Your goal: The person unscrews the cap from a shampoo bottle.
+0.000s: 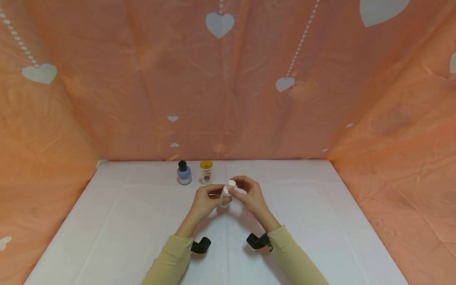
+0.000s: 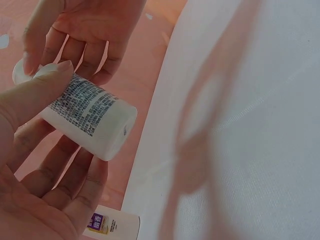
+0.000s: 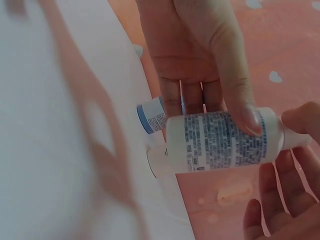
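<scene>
My left hand (image 1: 204, 202) grips a small white bottle (image 3: 220, 142), its thumb lying across the printed text on the body. The bottle is held above the table, tilted, with its base toward me in the head view. At the top end, the thumb and fingers of my right hand (image 1: 252, 197) pinch the white cap (image 1: 231, 183). In the left wrist view, the bottle's neck is partly hidden by the left thumb and right fingers.
Behind the hands stand a blue bottle (image 1: 184, 175) with a black cap and a white bottle (image 1: 206, 174) with a yellow lid. They rest on a white-covered table (image 1: 142, 229). A pink curtain (image 1: 178, 79) with hearts encloses the back and sides.
</scene>
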Tool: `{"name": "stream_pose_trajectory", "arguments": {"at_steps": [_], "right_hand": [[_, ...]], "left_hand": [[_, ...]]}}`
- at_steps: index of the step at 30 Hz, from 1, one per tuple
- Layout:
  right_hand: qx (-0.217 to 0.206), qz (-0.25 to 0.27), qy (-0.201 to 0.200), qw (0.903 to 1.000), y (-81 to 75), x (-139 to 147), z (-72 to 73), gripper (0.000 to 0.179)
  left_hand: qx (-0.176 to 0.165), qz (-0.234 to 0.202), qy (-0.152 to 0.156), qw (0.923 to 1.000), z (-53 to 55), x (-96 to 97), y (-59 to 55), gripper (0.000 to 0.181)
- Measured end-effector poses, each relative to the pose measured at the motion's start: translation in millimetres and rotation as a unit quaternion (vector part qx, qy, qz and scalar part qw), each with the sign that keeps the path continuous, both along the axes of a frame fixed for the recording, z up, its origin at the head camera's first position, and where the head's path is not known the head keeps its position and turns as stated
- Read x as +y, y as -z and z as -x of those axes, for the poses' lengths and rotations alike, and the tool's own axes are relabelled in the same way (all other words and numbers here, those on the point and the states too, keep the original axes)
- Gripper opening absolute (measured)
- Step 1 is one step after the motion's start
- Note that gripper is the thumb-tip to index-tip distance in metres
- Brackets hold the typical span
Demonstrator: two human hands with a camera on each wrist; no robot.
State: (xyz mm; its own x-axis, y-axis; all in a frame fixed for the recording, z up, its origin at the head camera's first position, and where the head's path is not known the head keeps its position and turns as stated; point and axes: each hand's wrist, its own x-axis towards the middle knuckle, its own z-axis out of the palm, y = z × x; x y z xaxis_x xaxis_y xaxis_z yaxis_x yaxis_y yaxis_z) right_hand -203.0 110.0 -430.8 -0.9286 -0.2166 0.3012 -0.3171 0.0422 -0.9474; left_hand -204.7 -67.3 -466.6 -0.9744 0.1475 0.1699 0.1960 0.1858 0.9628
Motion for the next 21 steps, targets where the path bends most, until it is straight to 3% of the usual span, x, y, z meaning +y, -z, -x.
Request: {"name": "stream_pose_trajectory", "arguments": {"at_steps": [8,15,21], "right_hand": [[0.023,-0.001,-0.027,0.9994,-3.1,3.6,-0.5,0.037],[-0.002,0.036,0.030,0.9989,-4.1,-5.8,-1.2,0.038],[-0.013,0.021,0.062,0.9978,-5.1,-10.3,-1.6,0.037]], "left_hand": [[0.012,0.003,-0.009,0.9999,-0.1,1.7,0.2,0.042],[0.004,-0.005,-0.029,0.9996,1.4,2.9,1.0,0.041],[0.001,0.003,-0.038,0.9993,0.9,3.9,1.1,0.042]]}}
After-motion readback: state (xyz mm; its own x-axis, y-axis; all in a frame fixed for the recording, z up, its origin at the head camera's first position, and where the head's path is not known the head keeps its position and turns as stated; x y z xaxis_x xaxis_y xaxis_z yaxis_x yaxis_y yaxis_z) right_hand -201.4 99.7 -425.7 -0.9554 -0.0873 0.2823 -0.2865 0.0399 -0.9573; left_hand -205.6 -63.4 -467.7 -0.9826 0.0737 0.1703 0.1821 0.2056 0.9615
